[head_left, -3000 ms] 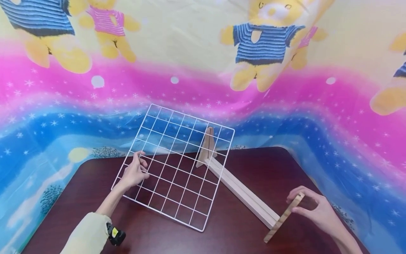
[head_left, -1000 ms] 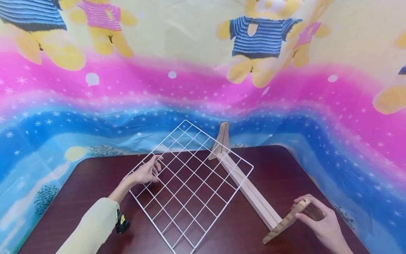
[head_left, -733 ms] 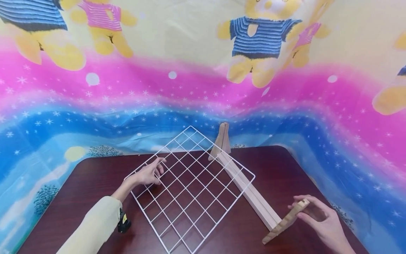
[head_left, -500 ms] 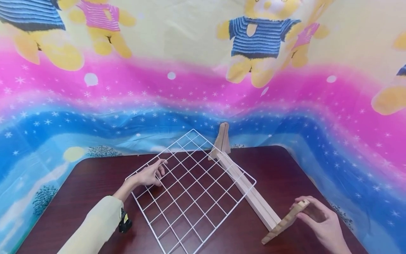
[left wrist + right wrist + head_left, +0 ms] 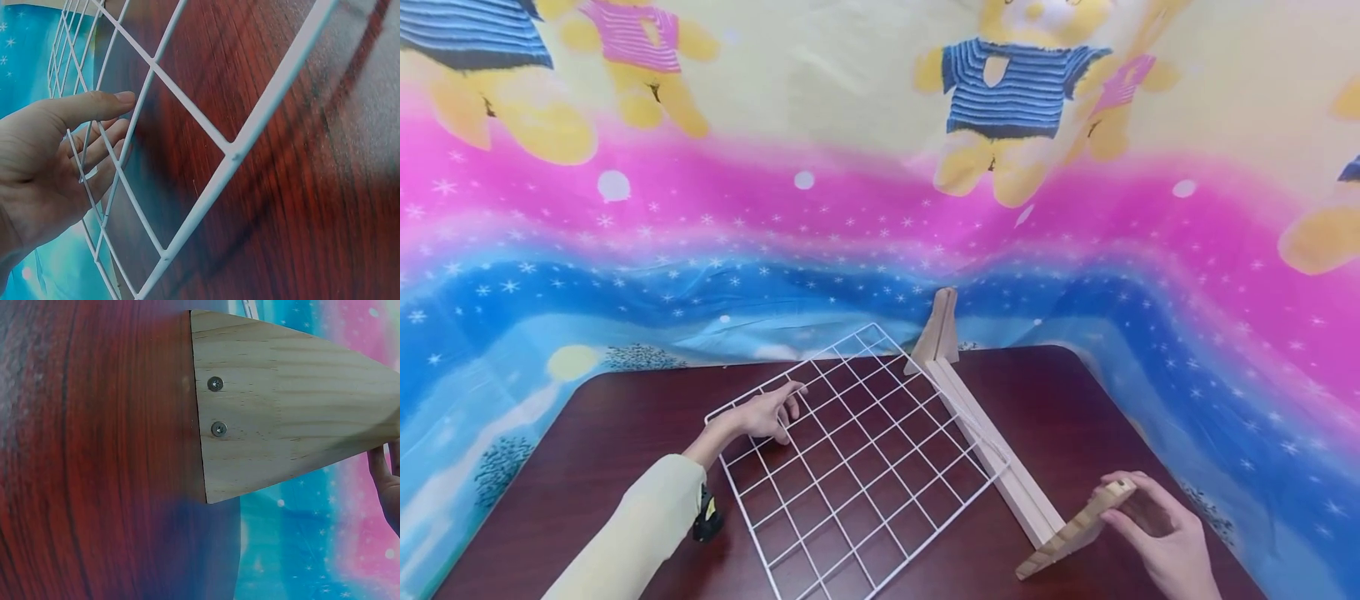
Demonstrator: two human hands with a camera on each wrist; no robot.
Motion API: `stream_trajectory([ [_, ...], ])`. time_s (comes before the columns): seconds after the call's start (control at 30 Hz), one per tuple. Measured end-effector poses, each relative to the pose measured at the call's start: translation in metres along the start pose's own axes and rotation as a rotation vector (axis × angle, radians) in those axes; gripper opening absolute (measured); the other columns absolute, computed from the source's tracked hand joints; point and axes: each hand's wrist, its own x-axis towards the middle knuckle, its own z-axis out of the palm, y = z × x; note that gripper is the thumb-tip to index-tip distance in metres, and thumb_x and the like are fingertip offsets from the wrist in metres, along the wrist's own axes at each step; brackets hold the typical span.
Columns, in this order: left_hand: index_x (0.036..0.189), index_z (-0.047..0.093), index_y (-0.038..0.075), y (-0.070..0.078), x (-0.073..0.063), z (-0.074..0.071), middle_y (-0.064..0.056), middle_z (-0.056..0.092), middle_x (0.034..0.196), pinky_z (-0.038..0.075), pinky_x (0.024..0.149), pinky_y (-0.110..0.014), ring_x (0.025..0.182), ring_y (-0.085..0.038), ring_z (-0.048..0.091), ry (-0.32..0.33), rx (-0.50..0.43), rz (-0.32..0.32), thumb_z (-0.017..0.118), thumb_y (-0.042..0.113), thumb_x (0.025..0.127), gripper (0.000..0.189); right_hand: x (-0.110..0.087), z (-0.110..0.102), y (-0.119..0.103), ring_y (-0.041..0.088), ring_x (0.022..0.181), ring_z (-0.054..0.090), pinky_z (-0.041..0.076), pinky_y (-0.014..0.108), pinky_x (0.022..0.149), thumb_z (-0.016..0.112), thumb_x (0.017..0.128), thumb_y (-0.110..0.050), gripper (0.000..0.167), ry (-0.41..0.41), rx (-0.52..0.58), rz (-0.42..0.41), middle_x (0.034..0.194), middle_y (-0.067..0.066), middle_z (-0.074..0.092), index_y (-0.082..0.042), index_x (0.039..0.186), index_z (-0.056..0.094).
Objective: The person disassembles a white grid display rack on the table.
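Observation:
My left hand [image 5: 767,414] grips a white wire grid panel [image 5: 232,151] near its left corner, thumb and curled fingers about the wires. The panel is tilted over the table, its right corner over the stand in the head view. At the right, my right hand [image 5: 1172,533] pinches the top of the near end board [image 5: 1075,532] of a wooden stand. A long grooved beam [image 5: 992,454] joins it to a tapered, slotted far end board [image 5: 938,333]. In the right wrist view the end board's outer face shows two screws [image 5: 215,384], its wide edge on the table.
Everything is on or above a dark red-brown table [image 5: 625,425] with rounded far corners. Behind and beside it hangs a printed cloth [image 5: 820,217] with bears and snowflakes. A black device [image 5: 707,517] is strapped at the left wrist.
The grid panel has turned and come down toward the table, shifting right over the beam. The left hand went with it. The stand's far end swung slightly right; the right hand keeps its pinch.

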Motion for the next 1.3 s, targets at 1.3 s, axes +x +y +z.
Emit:
stream_trajectory([
  [1.3,0.145,0.026,-0.007,0.001,0.015,-0.019,-0.013,0.052,0.094,0.046,0.061,-0.028,0.069,-0.016,0.052,-0.118,0.140,-0.074,0.072,-0.017,0.067,0.091,-0.003,0.007,-0.009,0.019,0.097,0.065,0.050,0.024,0.084,0.053,0.075,0.035,0.043,-0.003,-0.051,0.088,0.103,0.020,0.062,0.025,0.116,0.043],
])
